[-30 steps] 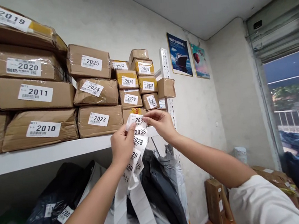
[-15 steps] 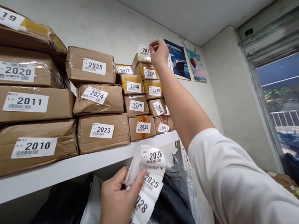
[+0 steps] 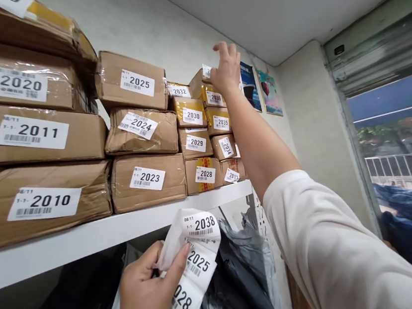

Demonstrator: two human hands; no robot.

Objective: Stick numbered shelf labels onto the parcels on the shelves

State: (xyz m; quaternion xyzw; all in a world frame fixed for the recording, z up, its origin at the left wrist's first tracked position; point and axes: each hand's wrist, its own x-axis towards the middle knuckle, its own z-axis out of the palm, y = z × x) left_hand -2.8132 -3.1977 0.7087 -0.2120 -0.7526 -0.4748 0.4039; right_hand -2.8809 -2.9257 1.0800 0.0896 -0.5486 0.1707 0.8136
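My left hand is low in front of the shelf, closed on a strip of numbered labels showing 2038, 2025 and 2028. My right hand is raised to the top small cardboard box on the right-hand stack, fingers spread and pressing on a white label stuck to its front. Below that box sit boxes marked 2036, 2035, 2034 and 2033.
A white shelf carries taped cardboard boxes numbered 2010 to 2036. Dark and grey plastic mail bags hang under the shelf. Two posters are on the wall to the right. A window with a roller shutter is at far right.
My right hand peeled a label off the strip, lifted it to the top box and stuck it on, and now its fingers are spread. My left hand dropped lower with the strip.
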